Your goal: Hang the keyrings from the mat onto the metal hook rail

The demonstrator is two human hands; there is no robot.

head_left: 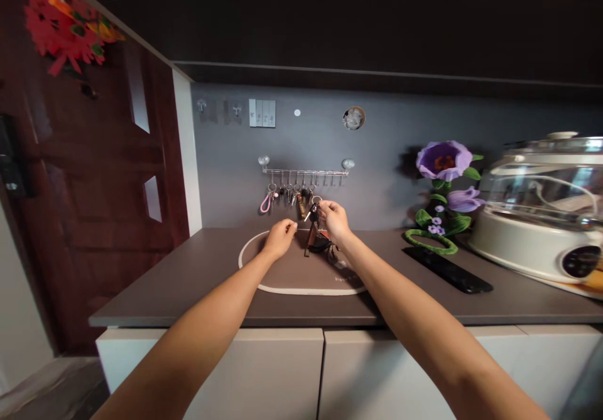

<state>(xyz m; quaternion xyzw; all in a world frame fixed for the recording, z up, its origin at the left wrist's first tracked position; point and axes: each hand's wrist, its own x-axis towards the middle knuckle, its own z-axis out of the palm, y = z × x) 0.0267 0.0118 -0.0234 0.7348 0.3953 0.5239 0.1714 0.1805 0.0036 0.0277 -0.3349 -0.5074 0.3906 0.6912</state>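
Observation:
My right hand (335, 220) pinches a ring with a bunch of keys (314, 211) just below the hook rail. Dark and orange-red pieces (321, 242) hang or lie beneath the keys, over the mat; whether they are joined to the bunch I cannot tell. My left hand (281, 239) is closed, thumb against fingers, above the mat's left part, with nothing visible in it. Behind both hands, the metal hook rail (306, 172) is fixed to the wall by two clear suction cups. Several keys hang from its left hooks, with a pink strap (266, 203) at the far left.
A brown mat (301, 279) with a pale rim lies on the dark countertop (164, 275). At right are a black phone-like slab (447, 269), purple craft flowers (443, 161) and a cream appliance with a clear cover (527, 238). A dark cabinet (330, 24) overhangs the counter.

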